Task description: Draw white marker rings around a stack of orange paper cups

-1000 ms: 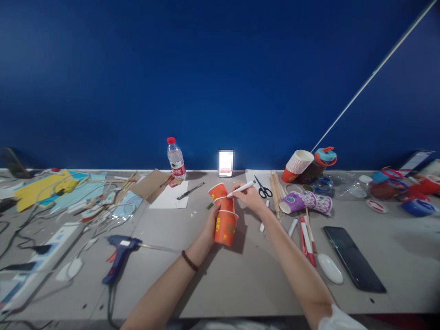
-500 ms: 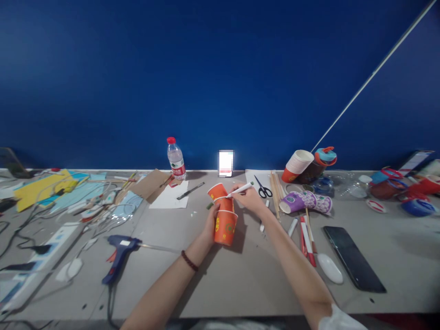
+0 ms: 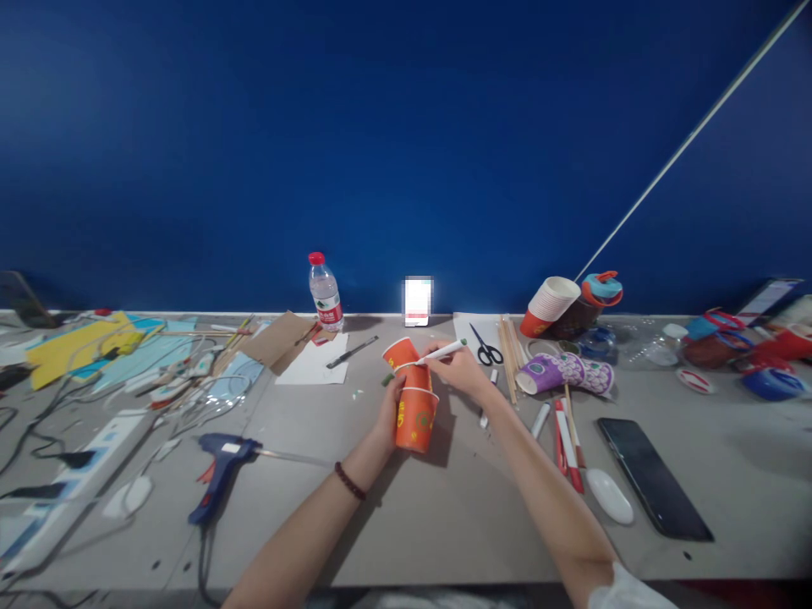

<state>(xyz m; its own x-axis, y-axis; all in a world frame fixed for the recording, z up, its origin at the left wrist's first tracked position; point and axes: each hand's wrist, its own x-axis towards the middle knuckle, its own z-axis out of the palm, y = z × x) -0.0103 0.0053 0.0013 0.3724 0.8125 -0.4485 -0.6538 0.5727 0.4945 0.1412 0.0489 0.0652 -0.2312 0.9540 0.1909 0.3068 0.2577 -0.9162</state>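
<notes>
**Marking the top cup of the orange stack**

I read this as the marking step. My left hand [image 3: 388,412] is wrapped around the stack of three orange paper cups [image 3: 414,397], tilted at mid-table. My right hand [image 3: 461,370] pinches the white marker pen [image 3: 442,350], tip at the top cup's rim. Next calls for a steady stack and small strokes. Grey tabletop [image 3: 444,507] lies open toward me; black-handled scissors [image 3: 485,347] and wooden sticks [image 3: 507,355] sit near on the right.

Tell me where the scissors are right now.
In the head view the scissors lie at the back of the table, right of centre, between the right hand holding a white pen and the wooden sticks.
</notes>
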